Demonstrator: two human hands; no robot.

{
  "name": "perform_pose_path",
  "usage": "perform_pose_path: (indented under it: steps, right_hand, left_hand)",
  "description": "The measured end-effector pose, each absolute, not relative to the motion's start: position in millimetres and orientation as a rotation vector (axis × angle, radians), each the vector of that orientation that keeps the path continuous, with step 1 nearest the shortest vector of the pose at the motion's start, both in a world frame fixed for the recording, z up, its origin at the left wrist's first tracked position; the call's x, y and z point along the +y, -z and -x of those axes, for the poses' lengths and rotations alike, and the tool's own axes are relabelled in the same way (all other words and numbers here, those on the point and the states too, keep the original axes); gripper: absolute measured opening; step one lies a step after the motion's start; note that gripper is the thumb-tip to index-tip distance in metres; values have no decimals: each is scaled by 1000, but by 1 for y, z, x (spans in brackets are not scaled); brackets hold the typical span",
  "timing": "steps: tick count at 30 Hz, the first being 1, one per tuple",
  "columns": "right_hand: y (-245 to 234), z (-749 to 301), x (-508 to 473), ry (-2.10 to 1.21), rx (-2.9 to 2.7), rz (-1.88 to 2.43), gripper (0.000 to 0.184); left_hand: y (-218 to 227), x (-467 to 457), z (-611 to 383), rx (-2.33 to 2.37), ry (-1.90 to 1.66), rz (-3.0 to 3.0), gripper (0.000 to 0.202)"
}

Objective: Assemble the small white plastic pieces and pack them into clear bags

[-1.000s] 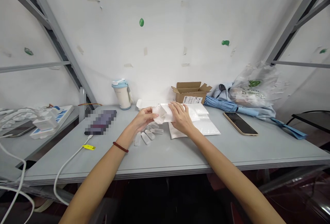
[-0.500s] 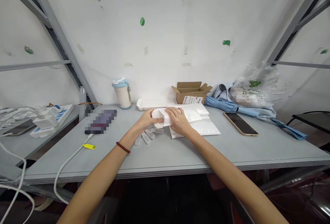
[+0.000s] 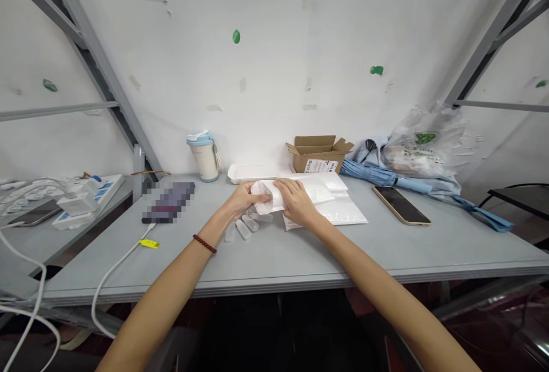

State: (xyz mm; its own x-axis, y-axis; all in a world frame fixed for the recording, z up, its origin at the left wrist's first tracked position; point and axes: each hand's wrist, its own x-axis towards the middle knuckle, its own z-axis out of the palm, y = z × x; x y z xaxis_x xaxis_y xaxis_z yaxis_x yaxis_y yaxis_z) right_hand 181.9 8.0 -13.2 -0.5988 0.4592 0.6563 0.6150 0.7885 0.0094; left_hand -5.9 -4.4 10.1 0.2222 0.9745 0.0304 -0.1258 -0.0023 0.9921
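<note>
A white translucent bubble bag (image 3: 264, 207) is held just above the table, its mouth facing left. My left hand (image 3: 240, 200) pinches the rim of that mouth, with fingertips partly inside. Wrapped over the bag's middle from the right is my right hand (image 3: 298, 203), its fingers closed on it. Several small frosted plastic tubes (image 3: 243, 230) lie on the table just below my left hand. Under and to the right of my right hand rests a flat white bubble mailer (image 3: 338, 215). What the held bag contains, if anything, cannot be made out.
Behind my hands stand a white shallow tray (image 3: 253, 173) and an open cardboard box (image 3: 317, 156). A cup (image 3: 204, 158) is at back left, a charging phone (image 3: 169, 203) left. Another phone (image 3: 400, 205), a blue umbrella (image 3: 377, 175) and a plastic bag (image 3: 422, 143) lie right.
The mouth of the bubble bag looks rounder and more spread than before. Both hands keep their hold in nearly the same place.
</note>
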Motion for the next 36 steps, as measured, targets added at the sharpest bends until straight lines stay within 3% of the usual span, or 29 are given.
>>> perform_pose_path:
  steps: [9, 16, 25, 36]
  right_hand:
    - [11, -181, 5, 353, -2301, 758, 58]
    - [15, -178, 6, 495, -2348, 663, 52]
    - [22, -165, -1, 661, -2336, 610, 42]
    - [26, -164, -1, 812, -2322, 798, 44]
  left_hand:
    - [-7, -1, 15, 914, -1030, -1249, 41]
    - [-7, -7, 3, 932, -1103, -1145, 41]
    - [-3, -2, -7, 1103, -1305, -1000, 27]
    - [2, -2, -4, 1086, -1235, -1097, 29]
